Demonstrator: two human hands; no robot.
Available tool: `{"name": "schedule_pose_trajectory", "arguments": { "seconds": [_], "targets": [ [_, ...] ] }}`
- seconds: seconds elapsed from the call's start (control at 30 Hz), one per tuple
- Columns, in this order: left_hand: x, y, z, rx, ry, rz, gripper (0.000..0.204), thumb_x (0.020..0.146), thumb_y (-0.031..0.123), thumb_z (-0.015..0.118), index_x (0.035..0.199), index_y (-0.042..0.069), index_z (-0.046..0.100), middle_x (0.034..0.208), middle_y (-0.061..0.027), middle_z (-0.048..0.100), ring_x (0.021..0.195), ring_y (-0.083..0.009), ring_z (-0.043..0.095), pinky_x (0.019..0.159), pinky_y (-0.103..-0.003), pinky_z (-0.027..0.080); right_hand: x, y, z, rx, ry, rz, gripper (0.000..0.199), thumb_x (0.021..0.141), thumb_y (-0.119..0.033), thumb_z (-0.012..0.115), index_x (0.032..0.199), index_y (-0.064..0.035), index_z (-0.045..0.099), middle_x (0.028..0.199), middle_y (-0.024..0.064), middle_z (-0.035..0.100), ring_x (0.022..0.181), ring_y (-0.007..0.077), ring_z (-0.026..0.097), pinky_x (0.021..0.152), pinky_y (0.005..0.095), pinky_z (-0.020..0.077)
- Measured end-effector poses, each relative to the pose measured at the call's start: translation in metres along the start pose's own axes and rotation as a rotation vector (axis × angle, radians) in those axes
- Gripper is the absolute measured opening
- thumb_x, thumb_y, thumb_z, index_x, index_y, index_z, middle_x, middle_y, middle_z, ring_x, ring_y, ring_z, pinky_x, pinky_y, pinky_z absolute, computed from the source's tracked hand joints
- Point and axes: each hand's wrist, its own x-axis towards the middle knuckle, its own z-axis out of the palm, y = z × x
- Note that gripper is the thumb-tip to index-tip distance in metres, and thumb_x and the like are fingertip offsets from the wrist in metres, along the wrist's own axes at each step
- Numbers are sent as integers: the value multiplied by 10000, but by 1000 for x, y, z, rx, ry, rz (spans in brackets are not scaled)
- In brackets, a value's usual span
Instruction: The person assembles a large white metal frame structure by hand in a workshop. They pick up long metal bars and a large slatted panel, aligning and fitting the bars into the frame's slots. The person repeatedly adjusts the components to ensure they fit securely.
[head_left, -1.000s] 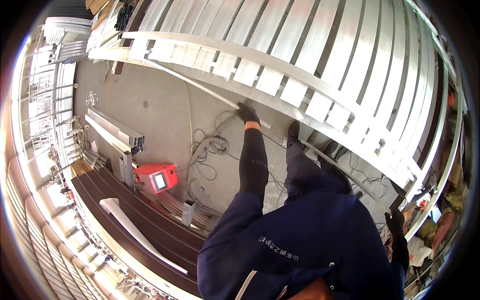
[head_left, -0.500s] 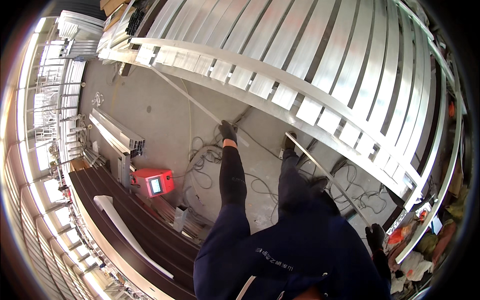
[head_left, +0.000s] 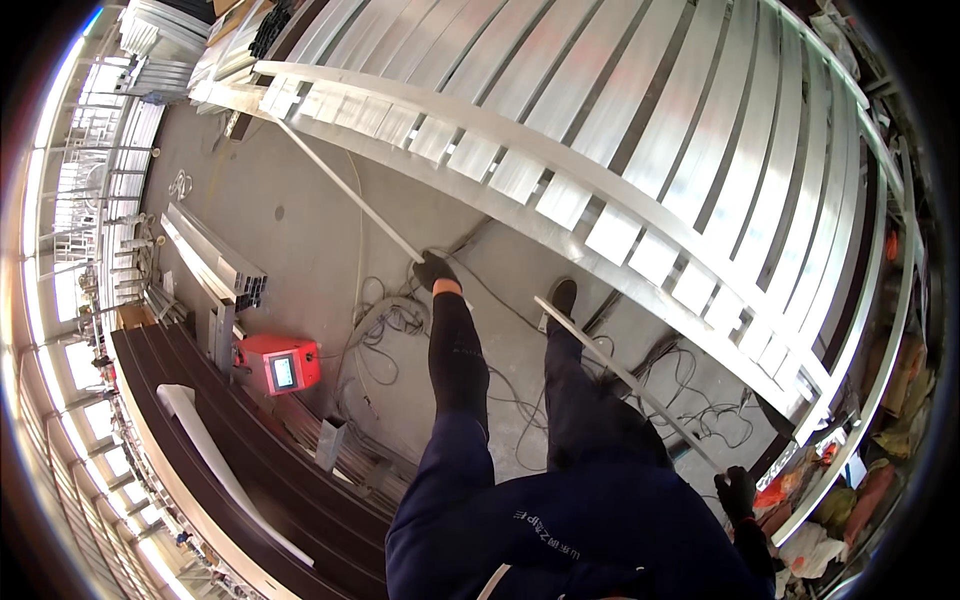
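Observation:
My left hand [head_left: 434,270], in a black glove, is stretched out ahead and closed around a long thin metal strip [head_left: 345,185]. The strip runs from the far upper left, through that hand, and on across my dark trouser leg [head_left: 575,400] to the lower right. There my right hand [head_left: 738,492], also in a black glove, grips its near end. My shoe [head_left: 565,296] stands on the grey concrete floor beside the strip. My dark blue jacket hides the lower part of both arms.
A big aluminium frame of flat slats [head_left: 640,150] arches over the upper right. On the floor lie tangled cables [head_left: 390,320], a red box with a small screen [head_left: 280,365] and stacked aluminium profiles [head_left: 215,262]. Dark panels carrying a white strip [head_left: 225,455] lie at lower left.
Both hands and the strip have drifted down and to the left in the view as my head turned. Both grips on the strip are unchanged.

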Motion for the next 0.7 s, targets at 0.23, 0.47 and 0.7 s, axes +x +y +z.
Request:
{"name": "schedule_pose_trajectory", "arguments": {
  "seconds": [0.23, 0.47, 0.7],
  "targets": [
    [-77, 111, 51, -755, -552, -431, 370, 897, 408, 502, 996, 52, 509, 641, -1, 436, 552, -152, 423, 480, -271, 359, 37, -32, 7, 79, -201, 102, 274, 759, -293, 623, 679, -48, 531, 625, 150, 543, 637, 360, 552, 569, 461, 402],
    [-109, 111, -10, -727, -198, -241, 274, 909, 337, 486, 1027, 93, 530, 560, 35, 371, 449, -76, 367, 405, -230, 317, 57, -60, 8, -9, -231, 69, 318, 796, -340, 595, 680, -49, 548, 640, 169, 577, 642, 373, 583, 579, 478, 434],
    [-179, 142, -138, -643, -217, -48, 299, 933, 335, 492, 688, 171, 442, 528, 55, 338, 375, -70, 303, 333, -233, 269, 12, -86, 30, 220, -179, 40, 309, 770, -329, 612, 712, -26, 598, 624, 196, 591, 601, 368, 603, 555, 467, 456]
  ]
}}
